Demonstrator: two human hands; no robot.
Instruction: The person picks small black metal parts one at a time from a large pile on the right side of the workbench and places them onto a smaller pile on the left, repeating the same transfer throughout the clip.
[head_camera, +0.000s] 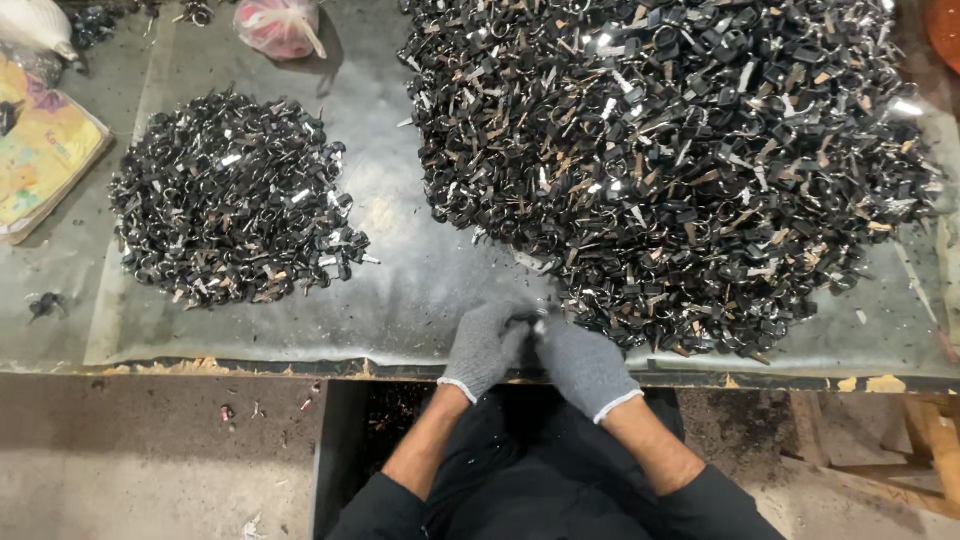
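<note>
We have both hands together at the near edge of the bench (300, 340), each in a grey knitted glove. Our left hand (487, 345) is curled with its fingers bent inward, and our right hand (583, 362) meets it fingertip to fingertip. Between the two sets of fingertips sits a small dark piece with a bright metal part (538, 323), pinched from both sides; it is too small for us to tell its exact shape. Both hands are closed on that piece, just in front of the near left fringe of the large heap.

The large heap of small black and silver parts (680, 160) covers the right half of the bench, running from the far edge almost to the near one, with tan slivers scattered through it. A smaller heap of the same kind of parts (235, 200) lies well apart on the left, with a bare grey strip of bench sheet between the two heaps. At the far side, between the heaps, lies a knotted pink plastic bag (280, 25). At the far left edge a colourful printed board (40, 150) lies flat on the bench.

Below the bench edge we see our dark sleeves and lap, and to the left a dusty concrete floor (150, 460) with a few scraps on it.
</note>
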